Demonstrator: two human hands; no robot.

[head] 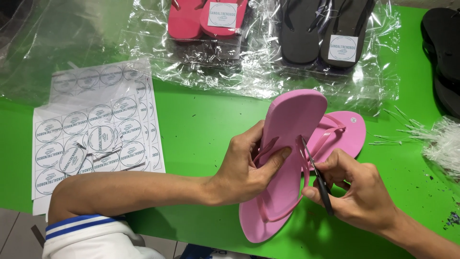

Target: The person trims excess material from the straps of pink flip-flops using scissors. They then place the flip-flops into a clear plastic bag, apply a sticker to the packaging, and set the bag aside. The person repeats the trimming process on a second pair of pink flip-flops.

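My left hand [249, 165] grips a pink flip-flop [287, 144] by its edge, thumb pressed on the footbed, holding it tilted above the green table [201, 124]. My right hand [357, 189] holds small dark scissors [318, 177], their blades at the flip-flop's pink strap [304, 158]. A second pink flip-flop [342, 132] lies flat on the table behind the first, partly hidden by it.
Sheets of round printed stickers [96, 139] lie at the left. Clear plastic bags at the back hold a bagged pink pair [201, 19] and a bagged black pair [321, 29]. More black sandals [443, 52] sit far right, above a heap of clear plastic tag pins [438, 139].
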